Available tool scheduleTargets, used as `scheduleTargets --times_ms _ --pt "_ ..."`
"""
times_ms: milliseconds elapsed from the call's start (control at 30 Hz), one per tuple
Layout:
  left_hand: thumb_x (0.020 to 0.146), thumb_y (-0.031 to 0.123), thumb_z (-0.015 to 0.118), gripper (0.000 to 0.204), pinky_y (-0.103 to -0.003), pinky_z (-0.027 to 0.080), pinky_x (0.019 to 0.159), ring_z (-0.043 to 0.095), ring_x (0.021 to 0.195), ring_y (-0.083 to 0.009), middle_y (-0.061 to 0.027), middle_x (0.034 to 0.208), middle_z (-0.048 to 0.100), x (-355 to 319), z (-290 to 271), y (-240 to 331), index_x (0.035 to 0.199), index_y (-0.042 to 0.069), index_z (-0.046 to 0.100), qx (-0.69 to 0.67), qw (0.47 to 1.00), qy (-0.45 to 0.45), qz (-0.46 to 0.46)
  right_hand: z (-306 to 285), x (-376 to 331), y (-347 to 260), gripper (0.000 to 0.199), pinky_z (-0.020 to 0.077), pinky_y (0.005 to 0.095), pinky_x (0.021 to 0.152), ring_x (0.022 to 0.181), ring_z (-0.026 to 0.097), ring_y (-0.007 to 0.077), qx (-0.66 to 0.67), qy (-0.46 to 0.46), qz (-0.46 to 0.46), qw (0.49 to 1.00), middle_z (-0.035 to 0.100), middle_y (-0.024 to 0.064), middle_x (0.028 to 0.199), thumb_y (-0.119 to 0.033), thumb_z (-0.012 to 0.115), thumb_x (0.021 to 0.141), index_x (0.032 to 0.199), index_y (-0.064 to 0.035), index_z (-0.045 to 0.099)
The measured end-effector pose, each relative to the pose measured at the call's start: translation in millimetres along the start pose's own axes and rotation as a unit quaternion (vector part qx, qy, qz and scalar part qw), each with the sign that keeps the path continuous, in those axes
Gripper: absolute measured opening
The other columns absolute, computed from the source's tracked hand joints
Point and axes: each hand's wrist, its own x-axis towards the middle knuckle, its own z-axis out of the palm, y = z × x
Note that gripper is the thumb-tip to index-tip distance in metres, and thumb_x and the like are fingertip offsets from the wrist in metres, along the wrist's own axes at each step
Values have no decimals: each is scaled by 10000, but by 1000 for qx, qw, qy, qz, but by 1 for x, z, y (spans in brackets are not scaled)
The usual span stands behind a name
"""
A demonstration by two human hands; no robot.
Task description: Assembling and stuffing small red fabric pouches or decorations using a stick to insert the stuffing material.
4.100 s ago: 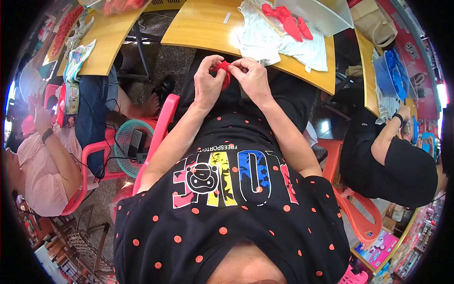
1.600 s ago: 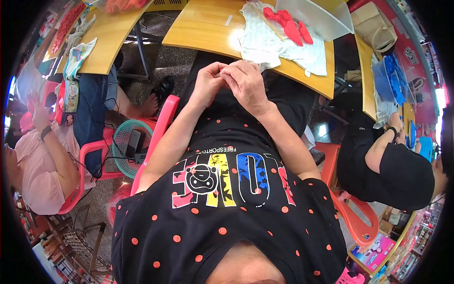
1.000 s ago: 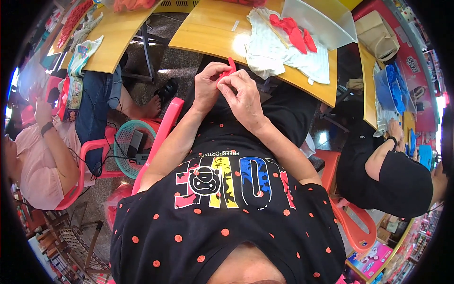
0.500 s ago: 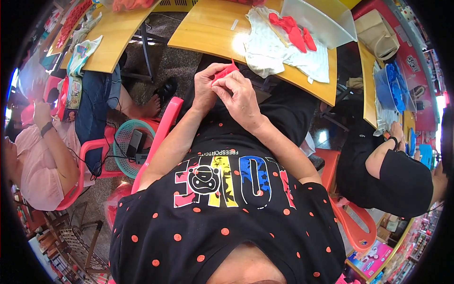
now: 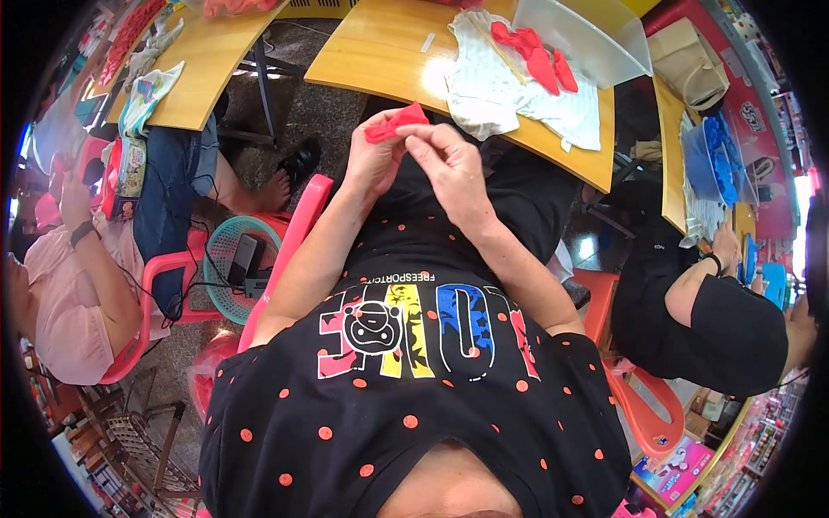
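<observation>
Red cloth (image 5: 394, 126) is up in front of the wearer, over the lap and just short of the near edge of the wooden table (image 5: 371, 52). Left hand (image 5: 371, 164) has it clamped between thumb and fingers; the cloth lies folded and crumpled across the fingertips, one corner pointing up and away. Right hand (image 5: 456, 171) comes in from the other side, forefinger laid against the cloth's near edge, thumb just below; whether these two pinch the fabric, cannot tell. Both forearms are bent inward, hands close together. On the table, right of the hands: white garment (image 5: 484, 95), spread flat, its near part hanging over the edge. Red pieces (image 5: 537, 67) lie on top of it, with a thin stick (image 5: 501, 53) beside them. Clear bin (image 5: 596, 43) stands behind these. Small white strip (image 5: 427, 42) lies alone on bare wood, left of the garment. To the wearer's left, on the floor side, a turquoise basket (image 5: 221, 289) holds a dark boxy object (image 5: 246, 257). Far right, a blue-tinted tub (image 5: 704, 160) has blue cloth (image 5: 724, 155) in it, near a co-worker in black (image 5: 717, 337).
</observation>
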Motion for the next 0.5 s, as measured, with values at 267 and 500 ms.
scheduleTargets --times_ms 267,500 --pt "851 111 636 166 -265 500 783 615 855 -145 -68 945 625 -6 6 -3 986 32 578 -46 998 -15 -38 -13 10 12 264 462 296 700 784 580 212 -360 97 -287 883 571 69 878 -33 708 721 974 -62 639" --pt "865 94 617 161 -249 492 788 592 868 -123 -43 967 601 -3 4 -14 1004 53 546 -42 998 -23 -41 -18 15 20 185 430 307 713 796 582 196 -415 88 -339 840 585 36 830 -60 704 707 874 -82 626"
